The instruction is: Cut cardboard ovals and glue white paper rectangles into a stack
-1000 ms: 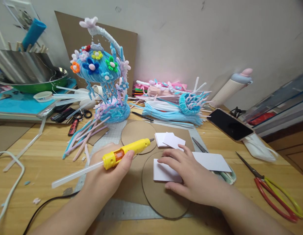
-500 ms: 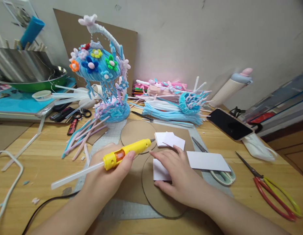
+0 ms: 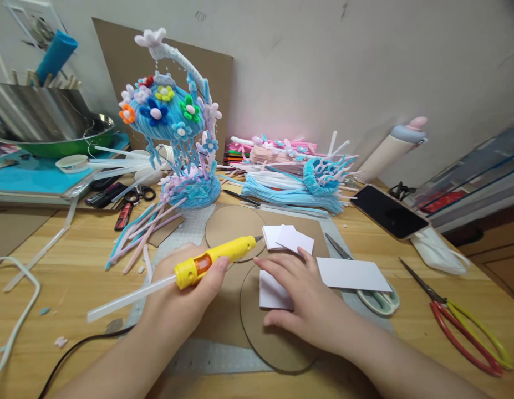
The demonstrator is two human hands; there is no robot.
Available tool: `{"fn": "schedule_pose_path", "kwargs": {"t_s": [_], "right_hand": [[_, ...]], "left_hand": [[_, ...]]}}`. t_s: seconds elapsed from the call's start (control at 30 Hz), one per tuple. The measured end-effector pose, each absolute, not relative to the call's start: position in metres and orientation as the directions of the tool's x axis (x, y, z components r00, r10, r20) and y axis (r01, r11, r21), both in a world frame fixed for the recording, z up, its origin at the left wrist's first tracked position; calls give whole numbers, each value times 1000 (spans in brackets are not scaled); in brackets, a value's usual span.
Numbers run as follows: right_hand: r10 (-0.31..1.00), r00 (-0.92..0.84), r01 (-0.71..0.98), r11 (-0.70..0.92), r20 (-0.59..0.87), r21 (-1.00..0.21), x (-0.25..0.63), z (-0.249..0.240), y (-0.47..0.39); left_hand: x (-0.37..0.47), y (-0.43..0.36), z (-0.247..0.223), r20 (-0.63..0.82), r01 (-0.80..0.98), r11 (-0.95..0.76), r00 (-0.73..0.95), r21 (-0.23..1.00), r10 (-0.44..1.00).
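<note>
My left hand (image 3: 177,302) is closed around a yellow hot glue gun (image 3: 217,259), its dark nozzle pointing right and a translucent glue stick (image 3: 132,299) sticking out of its back. Fingers apart, my right hand (image 3: 304,299) rests over a white paper piece (image 3: 273,291), covering its right side. That paper lies on a cardboard circle (image 3: 277,343). Just beyond the nozzle is a small stack of white cards (image 3: 294,238) on a cardboard sheet (image 3: 223,310). Another cardboard circle (image 3: 234,221) lies farther back, partly behind the glue gun.
A white paper strip (image 3: 352,274) lies across pale-green-handled scissors (image 3: 383,302). Red-and-yellow-handled scissors (image 3: 464,327) are at right, near a phone (image 3: 390,210). Behind stand a blue flowered pipe-cleaner craft (image 3: 169,111) and bundled pipe cleaners (image 3: 281,191). A black cord (image 3: 82,341) runs at lower left.
My right thumb has shifted slightly right, off the lower edge of the white paper, and its fingers have moved a little. My left hand and the glue gun stay in place.
</note>
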State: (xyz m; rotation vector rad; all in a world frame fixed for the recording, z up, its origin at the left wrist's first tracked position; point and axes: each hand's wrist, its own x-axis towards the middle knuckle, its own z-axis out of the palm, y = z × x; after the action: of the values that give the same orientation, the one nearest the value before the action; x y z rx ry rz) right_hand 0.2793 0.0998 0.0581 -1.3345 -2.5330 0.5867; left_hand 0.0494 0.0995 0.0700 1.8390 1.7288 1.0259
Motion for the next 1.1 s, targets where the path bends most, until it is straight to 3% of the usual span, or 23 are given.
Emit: {"fn": "schedule_pose_path", "kwargs": {"t_s": [0.13,0.37,0.67,1.1], "right_hand": [[832,-544,718,528,106,-454,310,74,108],[686,-724,646,635,-76,-424,319,81,110],[787,-596,780,519,-161,-350,313,85,98],[796,-589,800,550,-138,-239,307,80,96]], "left_hand": [[48,98,69,232,660,-138,-57,738,971],[45,98,66,222,664,-124,-64,738,973],[45,102,64,201,657,-123,-44,744,979],[45,100,65,201,651,-132,-32,747,979]]}}
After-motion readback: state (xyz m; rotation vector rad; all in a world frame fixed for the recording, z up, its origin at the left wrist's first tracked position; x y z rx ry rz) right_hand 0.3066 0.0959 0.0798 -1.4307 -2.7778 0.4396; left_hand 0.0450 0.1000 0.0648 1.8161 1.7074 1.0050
